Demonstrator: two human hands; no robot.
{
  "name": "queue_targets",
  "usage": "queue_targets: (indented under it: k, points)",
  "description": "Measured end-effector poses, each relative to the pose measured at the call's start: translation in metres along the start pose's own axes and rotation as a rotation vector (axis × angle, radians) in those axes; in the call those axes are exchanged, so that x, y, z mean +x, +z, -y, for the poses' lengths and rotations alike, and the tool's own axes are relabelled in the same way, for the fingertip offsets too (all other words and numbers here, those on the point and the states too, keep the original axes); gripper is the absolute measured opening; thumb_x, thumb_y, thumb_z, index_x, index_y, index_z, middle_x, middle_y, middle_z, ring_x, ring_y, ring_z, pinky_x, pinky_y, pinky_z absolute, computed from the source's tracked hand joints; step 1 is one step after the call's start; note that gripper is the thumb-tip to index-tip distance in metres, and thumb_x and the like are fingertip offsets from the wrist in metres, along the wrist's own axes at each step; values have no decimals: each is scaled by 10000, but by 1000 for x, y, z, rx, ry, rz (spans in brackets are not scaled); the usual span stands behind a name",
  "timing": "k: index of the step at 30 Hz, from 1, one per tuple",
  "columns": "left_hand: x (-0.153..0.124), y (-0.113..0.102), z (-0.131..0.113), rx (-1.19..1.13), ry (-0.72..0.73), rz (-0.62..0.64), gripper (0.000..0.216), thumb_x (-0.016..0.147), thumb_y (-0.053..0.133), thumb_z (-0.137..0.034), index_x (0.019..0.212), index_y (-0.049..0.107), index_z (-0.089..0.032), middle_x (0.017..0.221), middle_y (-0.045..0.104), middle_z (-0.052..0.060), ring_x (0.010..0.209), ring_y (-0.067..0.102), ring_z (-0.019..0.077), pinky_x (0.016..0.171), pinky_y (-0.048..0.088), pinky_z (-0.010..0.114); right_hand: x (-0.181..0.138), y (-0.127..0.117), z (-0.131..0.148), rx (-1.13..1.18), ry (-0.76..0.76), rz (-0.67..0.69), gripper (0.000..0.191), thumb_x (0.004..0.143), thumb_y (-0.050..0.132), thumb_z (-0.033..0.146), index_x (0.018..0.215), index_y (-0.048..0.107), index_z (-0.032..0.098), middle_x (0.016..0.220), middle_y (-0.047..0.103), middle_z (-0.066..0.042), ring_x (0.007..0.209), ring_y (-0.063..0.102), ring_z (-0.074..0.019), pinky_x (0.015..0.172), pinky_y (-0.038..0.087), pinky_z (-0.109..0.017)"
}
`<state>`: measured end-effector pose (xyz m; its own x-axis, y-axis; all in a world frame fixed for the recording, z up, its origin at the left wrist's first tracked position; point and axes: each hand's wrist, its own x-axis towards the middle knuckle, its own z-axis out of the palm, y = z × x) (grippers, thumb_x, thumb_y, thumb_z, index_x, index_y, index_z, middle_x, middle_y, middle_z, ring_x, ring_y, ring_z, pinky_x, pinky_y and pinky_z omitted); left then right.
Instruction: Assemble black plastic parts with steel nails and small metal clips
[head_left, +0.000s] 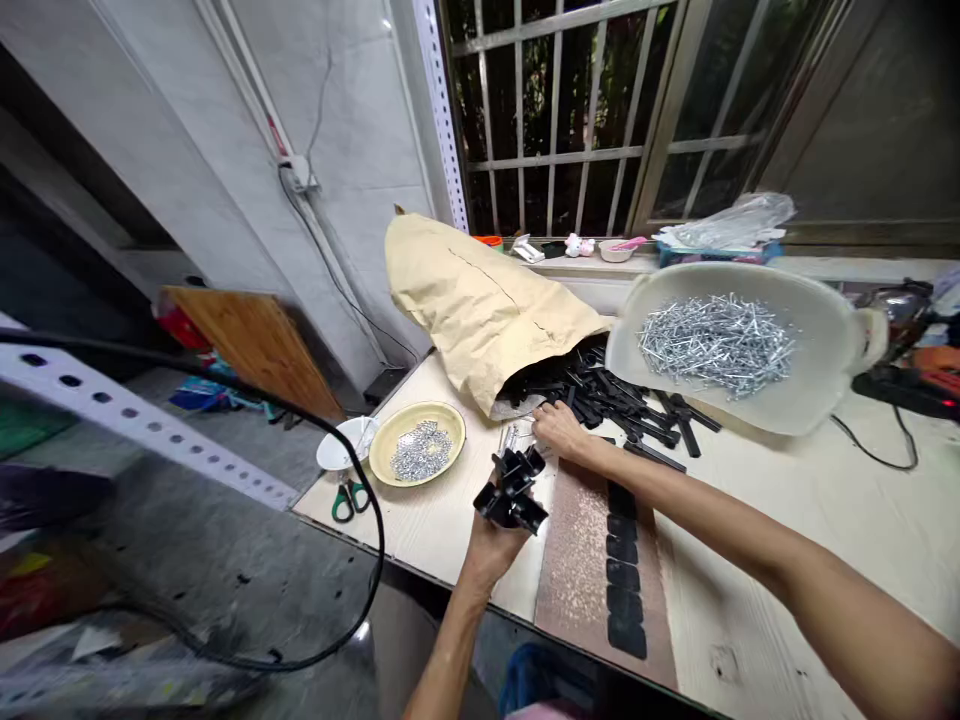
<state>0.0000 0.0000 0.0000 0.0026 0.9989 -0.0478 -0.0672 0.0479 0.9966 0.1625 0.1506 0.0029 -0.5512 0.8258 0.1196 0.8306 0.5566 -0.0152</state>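
Note:
My left hand (495, 548) is closed around a bundle of black plastic parts (514, 490) with hollow, flanged ends, held above the table's front edge. Thin silvery pieces (512, 437) show just beyond the bundle; whether they belong to it I cannot tell. At the mouth of a tan paper sack (495, 310), my right hand (561, 430) has its fingers curled together close to the sack's lower lip. What these fingers grip is hidden. Long black plastic parts (630, 405) spill from the sack onto the table beside that hand.
A cream bowl (381, 470) of small metal pieces stands left, near a white bowl (330, 455) and green-handled scissors (343, 505). A large scoop-shaped tray (810, 410) holds metal pins at right. Flat black pieces (622, 575) line a brown board (574, 610). A black cable (381, 540) loops at left.

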Motion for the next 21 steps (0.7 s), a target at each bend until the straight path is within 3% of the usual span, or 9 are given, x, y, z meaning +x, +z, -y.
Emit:
queue_targets:
  k: [4,7,10,13,16,21]
  points:
    - [2,-4,-1,9,35,-28,398,554,746,-147,926,606,-172,846,681,25,813,628,199,791,509,363,0,-9,0,34,10,-59,178,867,471,147,840,647,127,926,637,-125,931,527,-212,795,349,-319]
    - [5,-5,-4,29,75,-68,325,580,718,-181,879,592,-164,867,671,29,800,617,183,769,502,333,-5,-37,-1,123,70,-172,251,931,375,229,996,602,143,926,628,-93,890,535,-184,762,382,-291]
    - [9,-3,-9,98,152,-38,332,581,700,-177,889,577,-162,835,654,13,783,599,171,740,488,298,-17,-75,3,532,-6,-277,290,932,373,275,1151,532,170,856,625,-36,752,544,-136,670,414,-256]
    - [11,0,-14,152,220,-1,337,609,673,-162,926,559,-165,819,635,-4,764,578,152,713,470,262,-28,-103,12,904,-163,-252,472,868,503,282,1321,409,188,780,603,6,639,508,-101,590,416,-233]
    - [10,1,-17,175,238,13,338,613,663,-148,933,556,-169,817,626,-14,735,563,140,688,458,244,-36,-116,23,1087,-194,-243,628,833,558,281,1399,300,202,776,583,12,600,495,-84,544,423,-219]
    - [5,1,-15,146,227,51,338,615,655,-130,938,563,-168,792,616,-16,775,558,151,715,454,256,-43,-121,43,1300,-147,-279,544,851,527,270,1360,341,233,819,602,2,647,588,-97,613,496,-250]
